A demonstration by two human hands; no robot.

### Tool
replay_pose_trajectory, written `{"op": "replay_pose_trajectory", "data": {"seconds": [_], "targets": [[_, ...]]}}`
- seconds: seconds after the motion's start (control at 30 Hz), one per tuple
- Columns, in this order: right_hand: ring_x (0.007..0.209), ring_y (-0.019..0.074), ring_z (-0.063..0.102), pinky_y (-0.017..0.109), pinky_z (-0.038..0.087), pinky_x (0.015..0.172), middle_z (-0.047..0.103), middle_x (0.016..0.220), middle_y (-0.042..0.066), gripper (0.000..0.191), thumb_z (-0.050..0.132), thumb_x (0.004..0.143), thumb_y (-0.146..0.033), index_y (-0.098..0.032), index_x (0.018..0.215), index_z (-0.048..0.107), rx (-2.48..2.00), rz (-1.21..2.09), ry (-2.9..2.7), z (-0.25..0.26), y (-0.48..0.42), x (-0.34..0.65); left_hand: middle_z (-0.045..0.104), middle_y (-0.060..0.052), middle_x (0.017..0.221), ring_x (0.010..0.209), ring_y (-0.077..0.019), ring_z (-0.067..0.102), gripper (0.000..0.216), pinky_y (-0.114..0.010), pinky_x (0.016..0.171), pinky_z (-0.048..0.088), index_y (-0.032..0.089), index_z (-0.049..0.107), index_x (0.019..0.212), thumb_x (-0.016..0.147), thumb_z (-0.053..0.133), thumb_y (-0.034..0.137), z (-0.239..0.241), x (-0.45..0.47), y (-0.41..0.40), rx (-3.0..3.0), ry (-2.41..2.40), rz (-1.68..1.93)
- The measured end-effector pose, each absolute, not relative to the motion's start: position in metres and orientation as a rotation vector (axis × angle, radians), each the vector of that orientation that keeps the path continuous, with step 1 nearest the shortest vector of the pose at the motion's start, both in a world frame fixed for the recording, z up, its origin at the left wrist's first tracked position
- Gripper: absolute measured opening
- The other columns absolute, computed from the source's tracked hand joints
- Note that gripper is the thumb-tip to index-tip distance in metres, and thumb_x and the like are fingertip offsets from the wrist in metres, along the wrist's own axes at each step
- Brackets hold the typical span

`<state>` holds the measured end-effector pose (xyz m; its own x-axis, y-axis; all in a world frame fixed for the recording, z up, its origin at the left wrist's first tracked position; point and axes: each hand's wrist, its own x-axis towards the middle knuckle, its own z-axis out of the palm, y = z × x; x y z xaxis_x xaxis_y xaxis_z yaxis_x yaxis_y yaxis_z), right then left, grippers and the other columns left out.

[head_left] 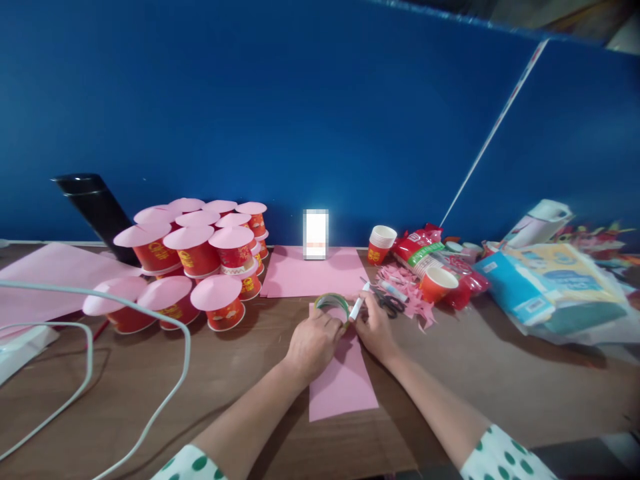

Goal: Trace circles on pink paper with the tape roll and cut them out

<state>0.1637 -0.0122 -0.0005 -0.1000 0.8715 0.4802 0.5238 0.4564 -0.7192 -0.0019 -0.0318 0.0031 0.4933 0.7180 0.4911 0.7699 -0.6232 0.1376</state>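
My left hand grips tape roll over pink paper, right hand pinches white pen; likely tracing, roll needs steadying.

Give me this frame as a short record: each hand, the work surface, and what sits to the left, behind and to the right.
Left hand: fingers on a green-edged ring
Right hand: holds a white pen beside the ring
Under the ring: pink paper strip on a brown table
Left: stacked red cups topped with pink discs; black bottle
Behind: pink sheets
Right: dark-handled scissors, pink paper scraps, tilted orange cup
Pen tip: too small to tell
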Motion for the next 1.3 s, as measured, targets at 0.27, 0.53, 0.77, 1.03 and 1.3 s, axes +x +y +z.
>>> {"op": "replay_pose_trajectory", "data": {"seconds": [0.27, 0.53, 0.77, 1.03, 1.3], "targets": [[0.080, 0.0179, 0.063, 0.028, 0.049, 0.072, 0.064, 0.099, 0.003, 0.031, 0.048, 0.073, -0.009, -0.023, 0.101, 0.050, -1.199, 0.459, -1.765, -0.0010, -0.0121, 0.1632, 0.061, -0.005, 0.072, 0.077, -0.0186, 0.055, 0.027, -0.033, 0.077, 0.048, 0.017, 0.058, 0.072, 0.090, 0.039, 0.026, 0.0018, -0.0024, -0.0332, -2.619, -1.333, -0.789], [0.082, 0.0186, 0.063, 0.028, 0.049, 0.072, 0.065, 0.099, 0.003, 0.031, 0.049, 0.074, -0.010, -0.022, 0.102, 0.050, -1.208, 0.454, -1.762, -0.0023, -0.0114, 0.1636, 0.060, -0.005, 0.069, 0.075, -0.0182, 0.055, 0.030, -0.034, 0.079, 0.047, 0.018, 0.058, 0.071, 0.090, 0.037, 0.026, 0.0041, -0.0009, -0.0326, -2.610, -1.322, -0.797], [0.083, 0.0187, 0.062, 0.029, 0.049, 0.075, 0.063, 0.100, 0.004, 0.033, 0.047, 0.073, -0.007, -0.022, 0.102, 0.050, -1.196, 0.458, -1.772, -0.0006, -0.0121, 0.1636, 0.060, -0.005, 0.069, 0.076, -0.0179, 0.055, 0.030, -0.034, 0.079, 0.048, 0.017, 0.058, 0.070, 0.090, 0.038, 0.026, 0.0025, -0.0012, -0.0322, -2.599, -1.309, -0.810], [0.087, 0.0190, 0.061, 0.030, 0.048, 0.077, 0.063, 0.101, 0.003, 0.034, 0.047, 0.072, -0.007, -0.023, 0.102, 0.050, -1.200, 0.420, -1.781, -0.0008, -0.0122, 0.1639, 0.060, -0.005, 0.069, 0.078, -0.0184, 0.056, 0.030, -0.038, 0.087, 0.045, 0.018, 0.058, 0.070, 0.090, 0.037, 0.026, 0.0019, -0.0011, -0.0322, -2.602, -1.312, -0.808], [0.088, 0.0199, 0.061, 0.031, 0.049, 0.077, 0.064, 0.099, 0.005, 0.031, 0.047, 0.073, -0.009, -0.021, 0.101, 0.052, -1.205, 0.361, -1.794, 0.0006, -0.0125, 0.1635, 0.060, -0.005, 0.069, 0.078, -0.0182, 0.056, 0.031, -0.038, 0.088, 0.045, 0.018, 0.058, 0.071, 0.090, 0.036, 0.026, 0.0016, -0.0010, -0.0319, -2.610, -1.327, -0.784]]}}
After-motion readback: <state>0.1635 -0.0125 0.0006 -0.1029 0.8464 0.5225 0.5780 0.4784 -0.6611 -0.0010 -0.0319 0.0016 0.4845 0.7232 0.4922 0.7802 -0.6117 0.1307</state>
